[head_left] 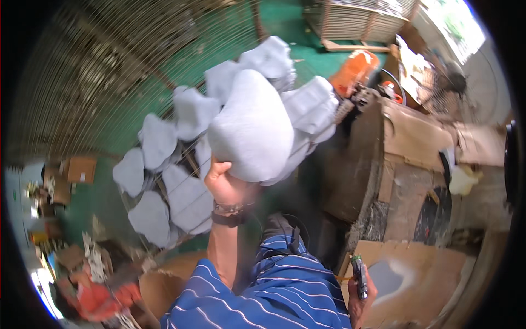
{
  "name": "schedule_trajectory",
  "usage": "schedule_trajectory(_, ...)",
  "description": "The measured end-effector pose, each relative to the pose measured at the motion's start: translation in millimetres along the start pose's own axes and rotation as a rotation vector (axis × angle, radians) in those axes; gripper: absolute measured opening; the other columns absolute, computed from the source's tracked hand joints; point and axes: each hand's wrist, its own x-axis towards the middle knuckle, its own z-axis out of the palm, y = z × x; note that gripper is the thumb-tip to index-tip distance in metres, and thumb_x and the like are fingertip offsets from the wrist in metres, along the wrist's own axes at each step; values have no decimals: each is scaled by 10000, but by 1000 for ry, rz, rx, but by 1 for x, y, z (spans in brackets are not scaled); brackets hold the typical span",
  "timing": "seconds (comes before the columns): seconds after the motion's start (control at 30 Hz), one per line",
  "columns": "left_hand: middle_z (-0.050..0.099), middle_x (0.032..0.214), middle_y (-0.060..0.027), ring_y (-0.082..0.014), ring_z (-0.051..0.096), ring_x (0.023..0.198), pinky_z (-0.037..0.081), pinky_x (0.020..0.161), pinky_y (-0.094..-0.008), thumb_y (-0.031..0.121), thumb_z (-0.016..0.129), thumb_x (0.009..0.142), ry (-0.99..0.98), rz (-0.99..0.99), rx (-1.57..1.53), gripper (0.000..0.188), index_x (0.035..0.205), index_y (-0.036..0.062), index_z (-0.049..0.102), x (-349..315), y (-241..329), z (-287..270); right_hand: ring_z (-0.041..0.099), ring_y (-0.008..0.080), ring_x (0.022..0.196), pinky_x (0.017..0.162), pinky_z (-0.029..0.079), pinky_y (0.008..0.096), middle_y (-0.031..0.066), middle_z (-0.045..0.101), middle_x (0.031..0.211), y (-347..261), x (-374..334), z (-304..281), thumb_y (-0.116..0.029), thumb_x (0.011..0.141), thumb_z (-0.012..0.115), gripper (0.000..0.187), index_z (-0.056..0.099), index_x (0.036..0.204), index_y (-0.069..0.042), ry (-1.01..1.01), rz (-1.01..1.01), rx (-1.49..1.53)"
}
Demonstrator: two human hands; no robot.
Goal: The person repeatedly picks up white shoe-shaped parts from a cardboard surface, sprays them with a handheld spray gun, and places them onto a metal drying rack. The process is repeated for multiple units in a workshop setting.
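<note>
My left hand grips the lower edge of a large light-grey, rounded pad, thumb on its near face. The pad is held up in front of me, tilted, over a rack. Several similar grey pads lie spread on that wire rack behind and left of it. Down at the right, my right hand is closed around a small metal spray gun with a green part on top. It is over a cardboard sheet that bears a pale, blurry-edged patch. Part of the right fingers is hidden.
A cardboard-covered bench stands at my right. Beyond it are an orange object and a fan. Stacked wire racks stand at the back. Large wire shelving fills the far left, with red material at lower left.
</note>
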Motion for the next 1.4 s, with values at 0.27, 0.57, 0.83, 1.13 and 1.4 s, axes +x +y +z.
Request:
schedule_trajectory(0.27, 618, 1259, -136, -327, 585, 1181, 488, 1002, -538, 71, 561, 784, 684, 373, 49, 451, 1228, -1, 599, -62, 102, -282, 536, 80, 739, 671, 459, 246, 13, 592, 814, -33, 32, 10, -36, 840, 656, 516, 621, 1352, 12, -288, -110, -36)
schedule_trajectory(0.57, 535, 1349, -175, -346, 593, 1115, 518, 885, -523, 121, 753, 817, 1334, 238, 686, 893, 1551, 111, 245, -80, 81, -355, 580, 111, 765, 720, 487, 273, 55, 648, 836, -12, 25, 2, -46, 837, 659, 518, 620, 1351, 10, -236, -162, 5)
schedule_trajectory(0.83, 564, 1300, -190, -374, 630, 954, 514, 895, -465, 11, 699, 703, 1380, 438, 1177, 872, 1510, 86, 377, -104, 85, -337, 560, 115, 745, 704, 488, 283, 60, 614, 817, -2, 9, -8, -117, 853, 670, 504, 628, 1343, -5, -149, -59, -12)
schedule_trajectory(1.13, 599, 1223, -152, -372, 583, 1128, 421, 1016, -544, -15, 637, 776, 949, 216, 2288, 544, 1297, 111, 544, -134, 84, -323, 551, 116, 736, 691, 482, 277, 50, 601, 813, 34, 1, 1, -136, 859, 674, 495, 636, 1337, -13, -138, -175, -25)
schedule_trajectory(1.4, 553, 1275, -188, -360, 579, 1087, 465, 929, -472, -129, 515, 781, 539, 737, 1832, 528, 1286, 22, 540, -52, 30, -228, 621, 200, 774, 718, 506, 317, 129, 665, 897, 32, -29, -3, -55, 852, 684, 467, 648, 1317, -31, 84, 29, 68)
